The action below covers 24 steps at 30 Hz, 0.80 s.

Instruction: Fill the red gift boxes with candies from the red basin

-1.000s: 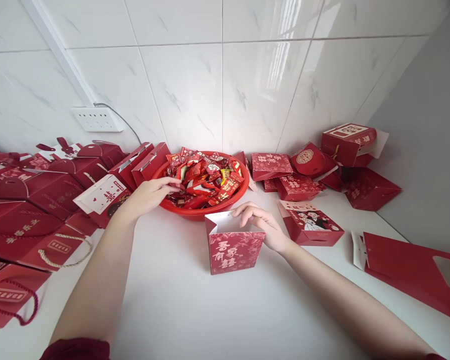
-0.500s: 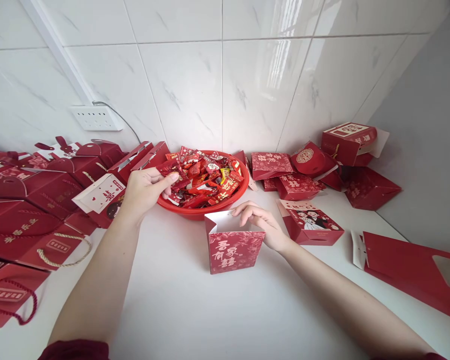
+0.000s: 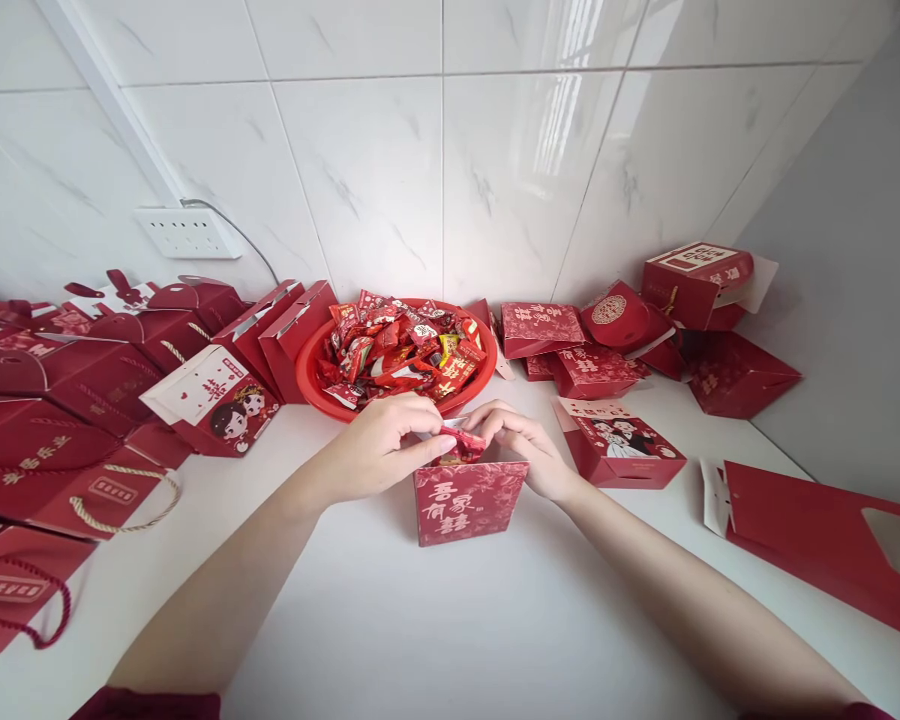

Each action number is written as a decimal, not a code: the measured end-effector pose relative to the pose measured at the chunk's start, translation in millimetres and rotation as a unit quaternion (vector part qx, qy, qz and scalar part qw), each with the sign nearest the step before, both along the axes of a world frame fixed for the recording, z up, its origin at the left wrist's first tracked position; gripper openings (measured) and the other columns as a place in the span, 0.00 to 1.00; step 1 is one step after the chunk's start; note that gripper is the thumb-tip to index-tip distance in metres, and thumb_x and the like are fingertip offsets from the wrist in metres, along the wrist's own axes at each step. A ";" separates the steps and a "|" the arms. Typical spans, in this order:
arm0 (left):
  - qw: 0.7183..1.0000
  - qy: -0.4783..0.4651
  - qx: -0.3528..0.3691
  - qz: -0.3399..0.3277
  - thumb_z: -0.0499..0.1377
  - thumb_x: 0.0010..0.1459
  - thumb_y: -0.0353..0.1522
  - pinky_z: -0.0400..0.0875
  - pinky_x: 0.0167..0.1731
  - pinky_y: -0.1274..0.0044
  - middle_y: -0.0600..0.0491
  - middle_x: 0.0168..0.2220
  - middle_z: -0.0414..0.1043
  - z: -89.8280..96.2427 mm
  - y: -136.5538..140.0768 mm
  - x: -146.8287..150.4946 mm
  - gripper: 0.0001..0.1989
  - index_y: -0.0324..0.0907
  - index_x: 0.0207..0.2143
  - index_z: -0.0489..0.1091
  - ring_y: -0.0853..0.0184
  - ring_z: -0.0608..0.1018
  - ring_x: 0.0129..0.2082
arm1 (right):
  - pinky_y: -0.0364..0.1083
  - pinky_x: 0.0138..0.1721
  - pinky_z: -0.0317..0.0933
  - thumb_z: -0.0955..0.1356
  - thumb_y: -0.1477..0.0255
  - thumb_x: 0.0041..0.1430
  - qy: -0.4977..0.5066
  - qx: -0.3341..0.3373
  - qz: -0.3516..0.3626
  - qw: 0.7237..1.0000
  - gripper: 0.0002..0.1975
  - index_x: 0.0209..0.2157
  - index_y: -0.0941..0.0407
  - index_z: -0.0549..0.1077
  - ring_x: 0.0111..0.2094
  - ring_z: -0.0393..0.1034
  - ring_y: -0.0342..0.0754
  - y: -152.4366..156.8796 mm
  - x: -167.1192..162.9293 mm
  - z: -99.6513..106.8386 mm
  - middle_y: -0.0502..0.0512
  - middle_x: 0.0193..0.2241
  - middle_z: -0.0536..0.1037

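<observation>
A red gift box (image 3: 471,503) with white lettering stands upright on the table, its top open. My left hand (image 3: 390,440) is at the box's mouth, pinching a red-wrapped candy (image 3: 463,443) that sits in the opening. On the right side, my right hand (image 3: 529,448) holds the box's rim, fingers bent over the edge. Behind both hands is a red basin (image 3: 487,375) heaped with wrapped candies (image 3: 397,350). The box's inside is mostly hidden by my left hand and the candy.
Red boxes with rope handles (image 3: 82,400) crowd the left side. A box with cartoon figures (image 3: 232,410) lies near them. Several more red boxes (image 3: 592,370) are piled at the back right, and a flat red box (image 3: 817,540) lies at right. Behind is a tiled wall (image 3: 360,180).
My left hand has moved right and toward me, from over the basin to the box's mouth, bringing the candy. My right hand has stayed at the box.
</observation>
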<state>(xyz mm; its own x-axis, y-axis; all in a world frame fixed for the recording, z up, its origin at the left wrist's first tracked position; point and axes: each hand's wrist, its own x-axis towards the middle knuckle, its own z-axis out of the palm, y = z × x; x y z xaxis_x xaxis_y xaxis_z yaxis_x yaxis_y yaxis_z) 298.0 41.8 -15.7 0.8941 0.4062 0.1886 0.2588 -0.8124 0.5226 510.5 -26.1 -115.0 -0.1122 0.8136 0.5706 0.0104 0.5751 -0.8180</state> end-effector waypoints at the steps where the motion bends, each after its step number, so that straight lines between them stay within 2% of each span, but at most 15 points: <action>1: 1.000 0.006 0.006 -0.009 0.51 0.67 0.38 0.64 0.35 0.76 0.54 0.28 0.68 1.0 -0.6 -0.1 0.21 0.40 0.22 0.65 0.68 0.71 0.33 | 0.52 0.53 0.58 0.60 0.71 0.68 -0.002 0.000 0.000 1.000 0.14 0.32 0.53 0.75 0.47 0.68 0.51 0.3 0.3 0.1 0.55 0.42 0.73; 4: 0.999 0.030 0.012 -0.025 0.48 0.69 0.38 0.64 0.42 0.75 0.54 0.27 0.69 2.8 -4.8 -0.1 0.22 0.41 0.21 0.62 0.66 0.72 0.37 | 0.52 0.54 0.58 0.60 0.72 0.68 -0.007 -0.009 -0.006 1.000 0.15 0.32 0.53 0.75 0.48 0.68 0.51 -0.3 0.7 1.1 0.55 0.43 0.73; 6: 0.998 0.058 0.009 -0.035 0.47 0.69 0.39 0.64 0.45 0.73 0.54 0.25 0.68 2.7 -8.4 0.1 0.23 0.41 0.21 0.62 0.65 0.73 0.34 | 0.52 0.54 0.58 0.60 0.71 0.68 -0.011 -0.012 -0.010 1.000 0.15 0.31 0.53 0.75 0.48 0.68 0.52 -1.7 0.3 2.0 0.55 0.42 0.73; 8: 0.995 0.083 -0.001 -0.054 0.48 0.68 0.41 0.65 0.45 0.72 0.55 0.23 0.67 1.9 -11.1 0.2 0.22 0.42 0.23 0.67 0.66 0.72 0.29 | 0.53 0.54 0.58 0.60 0.71 0.68 -0.017 -0.013 -0.014 1.000 0.15 0.31 0.53 0.75 0.48 0.68 0.52 -3.2 -0.4 2.6 0.55 0.42 0.73; 10: 0.993 0.090 -0.014 -0.069 0.51 0.67 0.42 0.66 0.42 0.72 0.54 0.25 0.71 1.0 -12.4 -0.1 0.19 0.43 0.29 0.73 0.65 0.73 0.30 | 0.53 0.54 0.58 0.60 0.70 0.68 -0.021 -0.016 -0.016 1.000 0.15 0.31 0.53 0.74 0.48 0.68 0.52 -4.2 -0.9 2.4 0.56 0.42 0.74; 12: 0.994 0.086 -0.020 -0.071 0.53 0.65 0.43 0.66 0.42 0.74 0.52 0.32 0.75 0.8 -12.5 -0.8 0.16 0.45 0.37 0.76 0.63 0.75 0.35 | 0.53 0.54 0.58 0.60 0.69 0.68 -0.019 -0.017 -0.018 1.000 0.15 0.31 0.53 0.74 0.48 0.68 0.52 -4.5 -1.1 1.7 0.56 0.42 0.74; 15: 0.994 0.087 -0.020 -0.057 0.54 0.65 0.42 0.67 0.43 0.74 0.53 0.37 0.77 4.1 -11.8 -3.3 0.15 0.48 0.48 0.75 0.62 0.76 0.40 | 0.53 0.54 0.59 0.60 0.69 0.68 -0.017 -0.018 -0.015 1.000 0.15 0.31 0.53 0.75 0.48 0.68 0.53 -4.4 -1.1 1.1 0.56 0.42 0.73; 17: 0.997 0.069 -0.011 -0.041 0.54 0.66 0.41 0.67 0.45 0.73 0.53 0.40 0.78 10.4 -10.0 -7.1 0.15 0.49 0.49 0.75 0.62 0.76 0.43 | 0.53 0.54 0.59 0.60 0.70 0.68 -0.016 -0.020 -0.014 1.000 0.14 0.31 0.53 0.75 0.48 0.68 0.52 -4.5 -1.3 1.6 0.56 0.42 0.73; 20: 0.999 -0.007 0.021 0.023 0.52 0.66 0.38 0.67 0.51 0.74 0.54 0.47 0.77 22.3 2.4 -19.3 0.14 0.48 0.44 0.77 0.62 0.76 0.48 | 0.53 0.53 0.59 0.60 0.70 0.68 -0.019 -0.025 -0.019 0.999 0.14 0.31 0.53 0.74 0.48 0.68 0.52 -4.8 -1.9 3.2 0.56 0.42 0.73; 22: 0.989 -0.031 0.071 0.123 0.51 0.65 0.36 0.68 0.51 0.74 0.55 0.50 0.75 26.2 21.9 -32.3 0.14 0.47 0.43 0.77 0.62 0.76 0.49 | 0.53 0.53 0.59 0.60 0.69 0.68 -0.019 -0.026 -0.019 0.999 0.14 0.31 0.53 0.74 0.48 0.68 0.53 -4.9 -2.2 3.9 0.57 0.42 0.73; 24: 0.960 0.003 0.136 0.244 0.51 0.63 0.34 0.70 0.49 0.73 0.55 0.50 0.75 22.6 50.6 -47.8 0.15 0.48 0.45 0.75 0.61 0.77 0.47 | 0.53 0.53 0.59 0.60 0.68 0.68 -0.019 -0.027 -0.020 0.999 0.15 0.31 0.53 0.74 0.48 0.68 0.53 -5.0 -2.3 4.1 0.57 0.42 0.73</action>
<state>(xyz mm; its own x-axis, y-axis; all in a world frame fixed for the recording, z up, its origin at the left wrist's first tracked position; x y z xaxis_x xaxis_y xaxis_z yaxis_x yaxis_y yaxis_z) 250.2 92.4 6.9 0.6114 0.7136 0.3421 0.6459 -0.6997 0.3054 508.2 -31.1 -110.9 -0.0990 0.8474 0.5216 0.0635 0.5285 -0.8466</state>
